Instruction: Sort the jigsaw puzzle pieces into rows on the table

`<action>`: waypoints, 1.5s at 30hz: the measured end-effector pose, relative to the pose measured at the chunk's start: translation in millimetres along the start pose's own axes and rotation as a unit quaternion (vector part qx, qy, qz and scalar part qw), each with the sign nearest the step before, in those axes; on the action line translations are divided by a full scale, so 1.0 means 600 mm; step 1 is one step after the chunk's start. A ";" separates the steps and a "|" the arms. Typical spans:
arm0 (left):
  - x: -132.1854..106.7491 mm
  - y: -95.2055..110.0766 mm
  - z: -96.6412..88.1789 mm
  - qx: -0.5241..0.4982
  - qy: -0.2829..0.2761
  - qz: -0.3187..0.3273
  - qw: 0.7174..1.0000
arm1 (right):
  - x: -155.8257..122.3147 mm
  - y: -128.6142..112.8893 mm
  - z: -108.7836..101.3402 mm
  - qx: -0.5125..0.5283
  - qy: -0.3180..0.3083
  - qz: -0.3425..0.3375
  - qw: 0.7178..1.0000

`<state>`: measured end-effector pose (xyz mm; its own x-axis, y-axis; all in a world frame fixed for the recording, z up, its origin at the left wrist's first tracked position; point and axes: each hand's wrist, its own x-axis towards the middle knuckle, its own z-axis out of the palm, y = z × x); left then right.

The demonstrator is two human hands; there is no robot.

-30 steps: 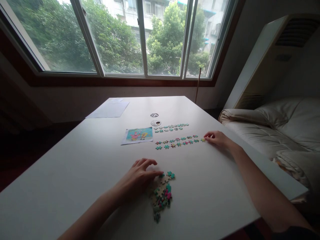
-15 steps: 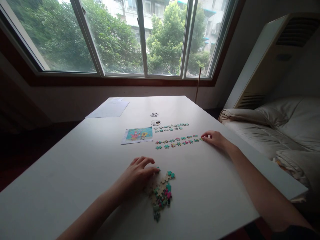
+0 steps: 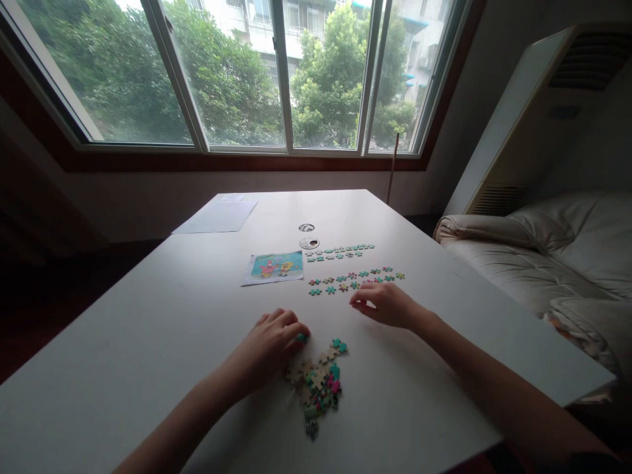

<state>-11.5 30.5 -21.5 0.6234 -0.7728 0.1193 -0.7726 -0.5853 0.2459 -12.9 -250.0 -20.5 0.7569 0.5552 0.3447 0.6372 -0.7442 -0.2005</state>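
Observation:
My left hand (image 3: 276, 339) is at the upper left edge of a loose pile of jigsaw pieces (image 3: 318, 380), some showing plain tan backs. Its fingers close on a teal puzzle piece (image 3: 301, 337). Just below the two near rows of puzzle pieces (image 3: 330, 289) hovers my right hand (image 3: 388, 304), thumb and fingers a little apart, with nothing visible between them. It hides part of the lowest row. A yellowish piece (image 3: 400, 276) lies at that row's right end. Two more rows of pieces (image 3: 339, 256) lie farther back.
A printed cartoon picture (image 3: 277, 266) lies left of the rows. Two round openings (image 3: 309, 243) are set in the white table (image 3: 148, 329) behind it. Paper sheets (image 3: 217, 217) rest at the far left corner. A pale sofa (image 3: 498, 257) stands to the right.
My right hand has drawn left and nearer from the row's right end, leaving the yellowish piece there. My left fingers have curled over the teal piece.

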 end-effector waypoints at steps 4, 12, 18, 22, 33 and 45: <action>-0.002 0.003 -0.007 -0.009 -0.012 -0.028 0.999 | 0.005 -0.035 0.009 -0.007 -0.010 -0.037 0.999; -0.004 -0.004 -0.002 -0.098 0.037 -0.017 0.994 | 0.008 -0.051 0.015 0.005 0.007 -0.059 0.998; 0.007 0.008 -0.001 -0.217 0.086 -0.025 0.972 | 0.010 -0.063 0.020 0.016 0.013 -0.051 0.998; 0.017 0.023 0.004 -0.360 0.100 -0.090 0.923 | 0.013 -0.081 0.031 0.040 0.034 -0.042 0.998; 0.030 0.035 0.021 -0.577 0.159 -0.202 0.775 | 0.020 -0.104 0.044 0.076 0.135 0.013 0.988; 0.025 0.027 0.021 -0.508 0.182 -0.178 0.823 | 0.022 -0.086 0.035 0.089 0.173 0.015 0.981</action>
<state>-16.4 6.4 -27.6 0.9261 -0.3638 0.1002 -0.1488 -0.1079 0.9830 -33.0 -196.7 -24.8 0.7009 0.3509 0.6210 0.6534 -0.6649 -0.3619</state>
